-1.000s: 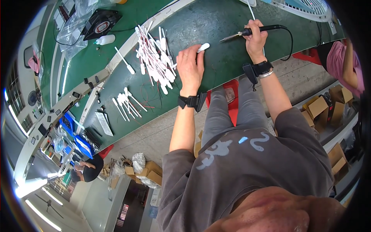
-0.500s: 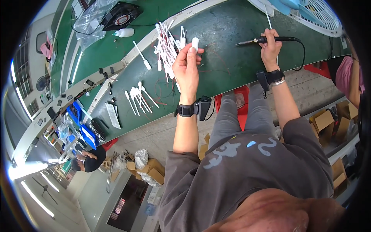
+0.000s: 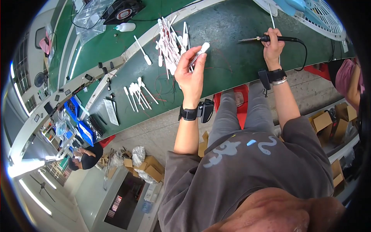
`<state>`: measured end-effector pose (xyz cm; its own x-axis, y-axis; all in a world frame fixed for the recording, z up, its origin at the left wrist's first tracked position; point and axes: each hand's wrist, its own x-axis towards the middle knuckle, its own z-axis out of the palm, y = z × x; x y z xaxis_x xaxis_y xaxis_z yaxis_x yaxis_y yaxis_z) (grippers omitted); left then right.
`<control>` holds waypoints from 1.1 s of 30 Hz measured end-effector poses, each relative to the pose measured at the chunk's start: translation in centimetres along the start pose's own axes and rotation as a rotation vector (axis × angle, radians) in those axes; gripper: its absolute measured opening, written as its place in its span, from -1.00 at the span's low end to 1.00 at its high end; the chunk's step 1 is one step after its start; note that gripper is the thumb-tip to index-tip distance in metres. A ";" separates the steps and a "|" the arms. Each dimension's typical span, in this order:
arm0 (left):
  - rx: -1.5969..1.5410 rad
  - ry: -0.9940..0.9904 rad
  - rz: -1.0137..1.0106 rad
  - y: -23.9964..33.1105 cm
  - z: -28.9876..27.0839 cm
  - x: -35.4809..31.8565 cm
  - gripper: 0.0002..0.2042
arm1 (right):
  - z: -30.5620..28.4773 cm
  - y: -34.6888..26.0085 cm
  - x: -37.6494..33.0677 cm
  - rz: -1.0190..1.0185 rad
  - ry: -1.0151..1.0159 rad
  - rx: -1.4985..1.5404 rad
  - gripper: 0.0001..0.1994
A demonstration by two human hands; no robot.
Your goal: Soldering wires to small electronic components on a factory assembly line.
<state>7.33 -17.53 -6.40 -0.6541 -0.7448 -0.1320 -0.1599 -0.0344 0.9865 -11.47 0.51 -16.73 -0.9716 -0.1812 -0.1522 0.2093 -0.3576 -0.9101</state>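
Between the thumb and fingers of my left hand [image 3: 191, 75], a white stick-shaped piece [image 3: 205, 47] is pinched, its rounded head pointing up and to the right. My fingers hide part of its thin stem. My right hand [image 3: 273, 49] is closed around the handle of a soldering iron [image 3: 286, 38]; its metal tip points left over the green tabletop [image 3: 228, 29], apart from the white piece. Just left of my left hand lies a heap of similar white sticks [image 3: 167, 44] tangled with thin red wires. A smaller row of white sticks [image 3: 136, 92] lies nearer the front edge.
One white stick [image 3: 143, 53] lies left of the heap. Beyond are a squeeze bottle [image 3: 126, 27] and a black cooling fan [image 3: 123, 14]. A blue-and-white fan [image 3: 315, 19] stands far right. A co-worker in pink [image 3: 349, 77] is at right, another in black [image 3: 89, 156] at lower left.
The white piece has tilted from upright toward the right and moved slightly right and down as my left fingers shifted around it. My right hand with the soldering iron has barely moved.
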 end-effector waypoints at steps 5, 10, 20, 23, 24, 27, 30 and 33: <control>0.232 0.041 0.135 0.9 -0.5 -0.5 -0.82 | 0.2 0.0 0.1 -0.014 0.024 0.013 -0.76; 0.465 0.070 0.288 1.0 -1.3 -0.6 -0.82 | 0.2 -0.2 0.0 -0.012 0.005 0.004 -0.77; 0.758 0.155 0.411 -0.3 -4.3 -1.4 -0.79 | 1.0 -0.3 0.0 -0.029 0.020 -0.019 -0.76; 0.779 0.139 0.452 -0.6 -4.3 -1.4 -0.79 | 0.8 -0.5 0.0 -0.039 0.017 -0.018 -0.77; 0.788 0.128 0.473 -0.7 -4.1 -1.4 -0.78 | 0.6 -0.5 0.0 -0.040 0.019 -0.023 -0.77; 0.750 0.083 0.419 -1.2 -3.0 -1.8 -0.79 | 0.5 -0.5 0.0 -0.014 0.060 -0.031 -0.78; 0.687 -0.008 0.410 -2.7 0.1 -2.1 -0.79 | 0.6 -0.7 -0.6 0.056 0.094 -0.004 -0.78; 0.634 -0.116 0.442 -5.3 3.6 -2.3 -0.79 | 0.2 -0.5 -1.3 0.007 0.000 -0.100 -0.76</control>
<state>7.03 -13.28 -11.66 -0.8230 -0.5251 0.2165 -0.2354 0.6623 0.7113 -10.30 0.77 -16.02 -0.9700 -0.1839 -0.1590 0.2044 -0.2630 -0.9429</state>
